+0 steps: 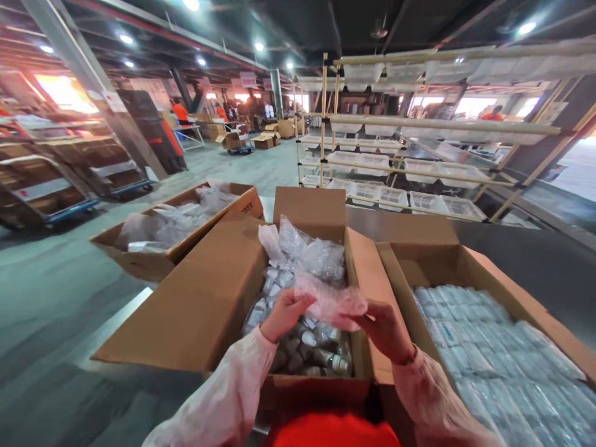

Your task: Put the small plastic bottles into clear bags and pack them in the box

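Observation:
Both my hands hold a piece of bubble wrap (328,301) above an open cardboard box (310,208). My left hand (286,315) pinches its left end between thumb and fingers. At the right end, my right hand (387,330) grips the wrap, its fingers partly hidden. Whether anything is inside the wrap cannot be made out. Below lie many small bottles (338,362) with white caps, loose in the box. More crumpled bubble wrap (316,254) rests on them at the far end.
To the right, an open box (421,254) holds rows of wrapped items (484,347). A box of plastic wrapping (179,220) stands at the left. Wide flaps (186,298) stick out from the middle box. Behind is a rack (442,124) with white baskets.

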Motion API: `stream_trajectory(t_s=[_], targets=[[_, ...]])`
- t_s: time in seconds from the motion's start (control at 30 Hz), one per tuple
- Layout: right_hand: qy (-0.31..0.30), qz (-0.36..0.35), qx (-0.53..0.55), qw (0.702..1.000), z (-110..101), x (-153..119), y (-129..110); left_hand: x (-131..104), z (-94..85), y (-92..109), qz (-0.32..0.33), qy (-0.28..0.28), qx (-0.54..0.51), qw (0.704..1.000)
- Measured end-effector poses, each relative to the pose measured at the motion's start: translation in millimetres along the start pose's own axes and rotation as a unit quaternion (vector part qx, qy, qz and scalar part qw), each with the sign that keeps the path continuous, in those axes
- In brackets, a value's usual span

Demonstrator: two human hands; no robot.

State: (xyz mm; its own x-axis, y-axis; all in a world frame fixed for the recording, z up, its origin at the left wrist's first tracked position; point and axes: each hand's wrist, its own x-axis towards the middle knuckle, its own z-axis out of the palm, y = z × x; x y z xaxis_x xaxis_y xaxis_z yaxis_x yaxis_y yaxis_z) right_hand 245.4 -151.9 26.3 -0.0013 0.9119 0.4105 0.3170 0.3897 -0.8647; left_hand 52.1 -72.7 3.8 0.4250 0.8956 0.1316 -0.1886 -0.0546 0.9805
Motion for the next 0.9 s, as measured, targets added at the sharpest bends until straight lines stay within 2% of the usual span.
stream_trajectory(t_s=[0.1,0.17,0.23,0.33,0.37,0.4,0.53,0.6,0.7,0.73,0.8,0.83,0.9], targets=[[0.077,0.041,0.085,0.993,-1.6,3.9,13.6,-0.5,5.1,2.2,0.015,0.013,0.003,1.000],[0.094,0.060,0.137,0.984,-3.5,5.8,20.9,0.0,9.1,3.7,0.009,0.035,-0.023,0.999],[0.048,0.062,0.189,0.979,-4.1,6.2,24.1,1.6,12.5,6.1,-0.009,0.051,-0.058,0.997],[-0.093,0.094,0.240,0.962,-1.3,4.9,22.8,5.2,14.0,9.7,-0.018,0.028,-0.075,0.997],[-0.119,0.110,0.230,0.960,0.0,4.0,21.7,6.3,12.8,10.1,-0.014,0.017,-0.072,0.997],[-0.120,0.124,0.209,0.963,1.3,3.1,20.6,7.1,10.7,10.1,-0.008,0.007,-0.066,0.998],[-0.016,0.148,0.170,0.974,3.4,-0.9,18.7,5.0,-2.9,6.4,0.051,-0.038,-0.007,0.998],[0.027,0.157,0.179,0.971,3.2,-3.1,18.9,1.4,-7.8,5.3,0.114,-0.106,0.036,0.987],[0.062,0.157,0.206,0.964,1.1,-5.7,18.6,-4.2,-9.1,6.1,0.230,-0.215,0.101,0.944],[0.048,0.164,0.214,0.962,-0.2,-6.1,17.7,-5.4,-8.6,6.1,0.255,-0.231,0.121,0.931],[-0.010,0.161,0.204,0.966,-3.4,-6.2,14.8,-6.7,-8.1,4.4,0.268,-0.217,0.144,0.928],[-0.044,0.136,0.178,0.974,-4.9,-6.1,13.2,-6.7,-8.2,2.7,0.256,-0.198,0.140,0.936],[-0.089,0.039,0.096,0.991,-6.5,-6.6,11.2,-5.5,-9.4,-1.5,0.211,-0.156,0.102,0.960]])
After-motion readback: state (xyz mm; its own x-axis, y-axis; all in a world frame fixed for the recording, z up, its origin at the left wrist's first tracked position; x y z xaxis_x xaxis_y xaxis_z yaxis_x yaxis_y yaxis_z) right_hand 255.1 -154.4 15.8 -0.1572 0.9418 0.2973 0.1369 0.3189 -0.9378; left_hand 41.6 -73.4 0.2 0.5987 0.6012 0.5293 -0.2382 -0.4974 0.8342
